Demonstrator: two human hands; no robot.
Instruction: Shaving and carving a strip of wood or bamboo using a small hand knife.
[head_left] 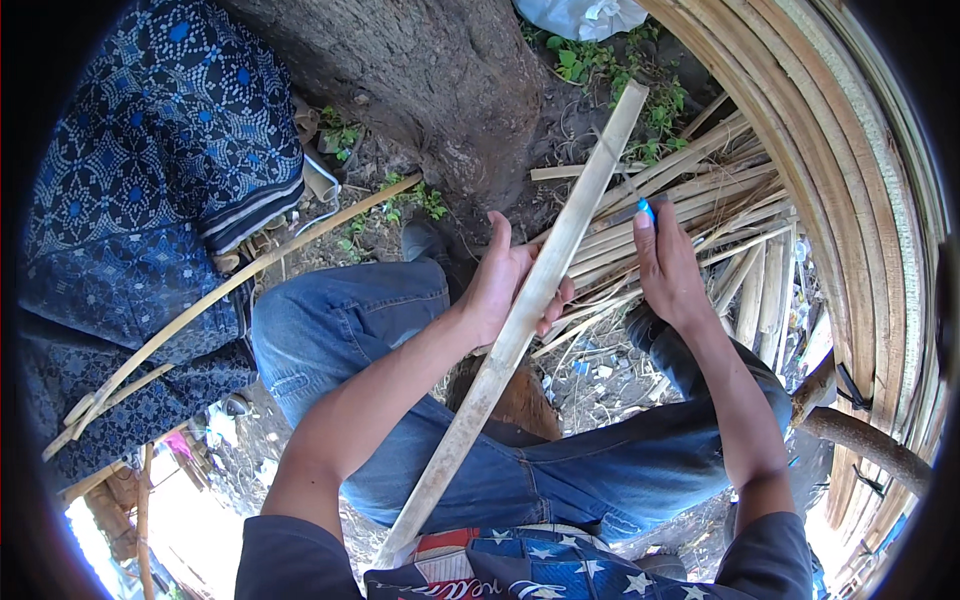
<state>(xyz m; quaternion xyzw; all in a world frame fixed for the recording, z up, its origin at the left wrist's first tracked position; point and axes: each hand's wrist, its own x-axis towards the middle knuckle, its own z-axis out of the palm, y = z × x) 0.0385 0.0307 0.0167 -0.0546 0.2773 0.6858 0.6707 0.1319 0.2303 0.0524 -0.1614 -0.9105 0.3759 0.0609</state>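
- Long pale flat bamboo slat (pixel 520 320) running from the lower middle up toward the top centre, lower end lost behind a star-patterned shirt hem (pixel 560 570).
- Left hand (pixel 505 285) curled around the slat at mid-length, fingers closed on it, palm side hidden.
- Right hand (pixel 668 268) closed around a small tool with a blue tip (pixel 646 209); rest of the tool covered by the fingers, kind unclear.
- Right hand just beside the slat, near a heap of split bamboo strips (pixel 700 215); contact with the slat not discernible.
- White plastic bag (pixel 585 15) cut off at the top edge.
- Thick grey tree trunk (pixel 420 80) beyond the blue denim knees (pixel 350 320).
- Blue patterned cloth (pixel 150 200) at left, crossed by a thin curved bamboo strip (pixel 220 295).
- Bent bundle of bamboo laths (pixel 850 200) arching along the right rim.
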